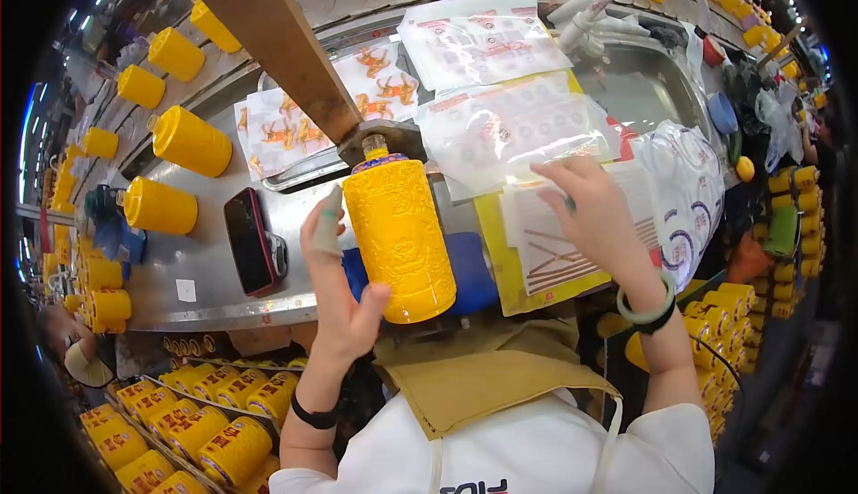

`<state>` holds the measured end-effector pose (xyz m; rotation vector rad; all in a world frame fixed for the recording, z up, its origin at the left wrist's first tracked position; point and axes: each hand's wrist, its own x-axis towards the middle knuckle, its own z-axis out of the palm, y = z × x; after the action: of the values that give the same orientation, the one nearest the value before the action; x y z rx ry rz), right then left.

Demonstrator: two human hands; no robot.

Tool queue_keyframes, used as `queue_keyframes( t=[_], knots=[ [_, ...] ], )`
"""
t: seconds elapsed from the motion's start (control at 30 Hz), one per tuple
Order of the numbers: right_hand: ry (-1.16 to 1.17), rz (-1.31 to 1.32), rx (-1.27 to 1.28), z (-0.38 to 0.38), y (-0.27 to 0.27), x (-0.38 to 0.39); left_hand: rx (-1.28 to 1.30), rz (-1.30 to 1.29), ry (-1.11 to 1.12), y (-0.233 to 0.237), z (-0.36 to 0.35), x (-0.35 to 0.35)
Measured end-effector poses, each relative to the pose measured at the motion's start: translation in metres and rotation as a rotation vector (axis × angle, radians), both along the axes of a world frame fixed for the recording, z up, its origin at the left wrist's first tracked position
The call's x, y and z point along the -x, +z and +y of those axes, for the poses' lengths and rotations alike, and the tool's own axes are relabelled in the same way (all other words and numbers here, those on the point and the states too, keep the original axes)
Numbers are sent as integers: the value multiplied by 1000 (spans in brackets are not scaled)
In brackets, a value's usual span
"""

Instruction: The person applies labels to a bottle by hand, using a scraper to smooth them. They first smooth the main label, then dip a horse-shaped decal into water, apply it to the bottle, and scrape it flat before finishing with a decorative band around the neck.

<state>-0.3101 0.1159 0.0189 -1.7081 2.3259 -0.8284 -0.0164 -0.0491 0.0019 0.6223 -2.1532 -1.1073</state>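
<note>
Your left hand is at the left side of the yellow bottle, with the thumb lying over the lower edge and the fingers along the side. One of these fingers wears a pale cover. Whether this hand really grips the bottle or only touches it, I cannot tell. The bottle is in front of you, near the middle, its clear neck pointing away from you, towards the foot of the wooden post. A blue thing is partly hidden behind it.

Your right hand is above the sheets at the right of the bottle; its fingers are loosely bent and apart from each other. I cannot tell if they touch the clear sheet near them. Below this hand is a striped sheet, lying over a yellow board. You wear a pale bangle on the right wrist.

On the metal table, at your left, lies a phone. Beyond it stretch sheets with orange figures, near the post.
</note>
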Motion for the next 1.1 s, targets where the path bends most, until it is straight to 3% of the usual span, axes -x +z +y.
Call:
queue_keyframes(
  t=[0.1, 0.13, 0.17, 0.23, 0.43, 0.6, 0.67, 0.9, 0.97, 1.1],
  knots=[
    [13, 140, -44, -21, -25, 21, 20, 78, -17, -8, 25, 1],
    [34, 194, -76, -29, -33, 25, 130, -83, 4, -4, 30, -3],
    [40, 196, -72, -37, -37, 26, 133, -82, 10, -5, 35, -2],
    [26, 242, -59, -51, -44, 25, 197, -78, 154, -15, 49, 6],
    [17, 365, -109, -46, -50, 50, 64, -15, 193, -22, 48, 8],
    [34, 66, -167, -7, -18, 48, 91, -16, 194, -26, 45, 8],
    [84, -176, -371, 4, 0, 38, 93, 3, 211, -27, 46, 8],
    [-11, -161, -266, 10, -27, 40, 159, -40, 220, -25, 45, 7],
    [-6, -186, -263, 6, -28, 48, -21, 35, 195, -27, 49, 7],
    [72, -179, -228, 5, -34, 63, -111, 56, 225, -36, 57, 0]
  ],
)
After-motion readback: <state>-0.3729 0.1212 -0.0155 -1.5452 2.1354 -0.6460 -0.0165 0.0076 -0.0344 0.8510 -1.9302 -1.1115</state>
